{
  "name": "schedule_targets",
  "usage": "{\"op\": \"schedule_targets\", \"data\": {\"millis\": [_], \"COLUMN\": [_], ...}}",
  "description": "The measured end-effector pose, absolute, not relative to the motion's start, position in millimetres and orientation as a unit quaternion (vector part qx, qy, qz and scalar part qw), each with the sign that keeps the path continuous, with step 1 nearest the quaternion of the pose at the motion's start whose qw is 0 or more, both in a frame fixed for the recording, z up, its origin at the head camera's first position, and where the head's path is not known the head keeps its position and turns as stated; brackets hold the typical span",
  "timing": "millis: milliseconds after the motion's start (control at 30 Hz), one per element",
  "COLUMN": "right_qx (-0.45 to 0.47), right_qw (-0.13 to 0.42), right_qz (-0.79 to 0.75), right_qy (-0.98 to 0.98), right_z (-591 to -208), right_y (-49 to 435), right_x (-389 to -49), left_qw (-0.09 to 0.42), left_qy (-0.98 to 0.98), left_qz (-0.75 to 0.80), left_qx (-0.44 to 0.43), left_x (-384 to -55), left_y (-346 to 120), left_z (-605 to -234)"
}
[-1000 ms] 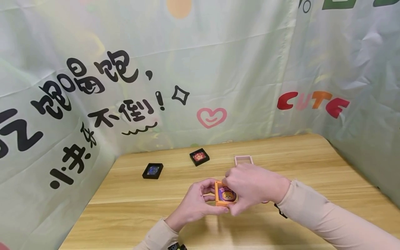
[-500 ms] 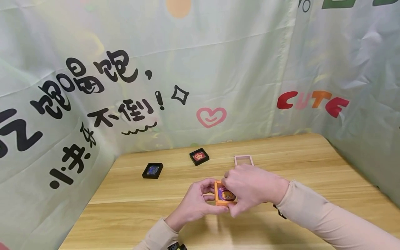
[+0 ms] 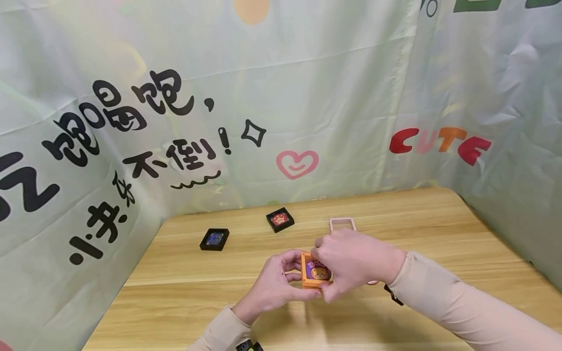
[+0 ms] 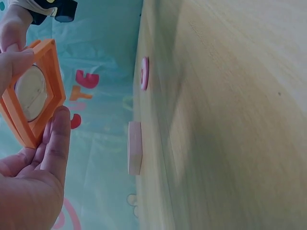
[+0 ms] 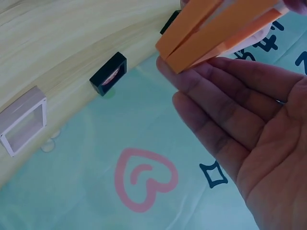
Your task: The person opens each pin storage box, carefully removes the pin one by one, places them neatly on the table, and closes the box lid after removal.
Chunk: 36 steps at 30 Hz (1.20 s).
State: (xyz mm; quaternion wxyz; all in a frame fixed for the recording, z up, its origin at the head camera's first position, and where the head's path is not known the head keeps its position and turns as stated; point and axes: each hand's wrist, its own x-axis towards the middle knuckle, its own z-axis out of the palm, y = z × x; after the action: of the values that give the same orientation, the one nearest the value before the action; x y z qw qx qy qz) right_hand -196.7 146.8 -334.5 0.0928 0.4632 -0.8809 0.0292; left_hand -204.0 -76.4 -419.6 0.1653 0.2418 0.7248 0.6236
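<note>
Left hand and right hand, thumbs set apart from the fingers, grip opposite sides of an orange, square, plastic-looking frame holding a round purple badge with a bear face, at the lower middle of the head view.

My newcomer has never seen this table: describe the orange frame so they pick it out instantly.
Find the wooden table, then the left hand and right hand close together above it. Between them is the square orange frame around a bear-faced badge. Being orange and held sets it apart from the black frames and pink frame.
</note>
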Motion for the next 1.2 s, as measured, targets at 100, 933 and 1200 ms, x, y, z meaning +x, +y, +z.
{"op": "schedule_targets", "data": {"millis": [100, 933, 1200], "right_qx": [0.463, 0.452, 0.449], "right_qw": [0.073, 0.052, 0.049], "right_qz": [0.052, 0.162, 0.184], "right_qy": [-0.882, -0.876, -0.873], "right_z": [-333, -335, -340], "right_y": [148, 161, 162], "right_x": [-199, -219, -224], "left_qw": [0.166, 0.162, 0.141], "left_qy": [0.724, 0.705, 0.713], "left_qz": [0.623, 0.653, 0.655], "left_qx": [0.245, 0.226, 0.208], "left_x": [-204, -203, -203], "left_y": [-77, -79, -81], "left_z": [-420, -414, -413]}}
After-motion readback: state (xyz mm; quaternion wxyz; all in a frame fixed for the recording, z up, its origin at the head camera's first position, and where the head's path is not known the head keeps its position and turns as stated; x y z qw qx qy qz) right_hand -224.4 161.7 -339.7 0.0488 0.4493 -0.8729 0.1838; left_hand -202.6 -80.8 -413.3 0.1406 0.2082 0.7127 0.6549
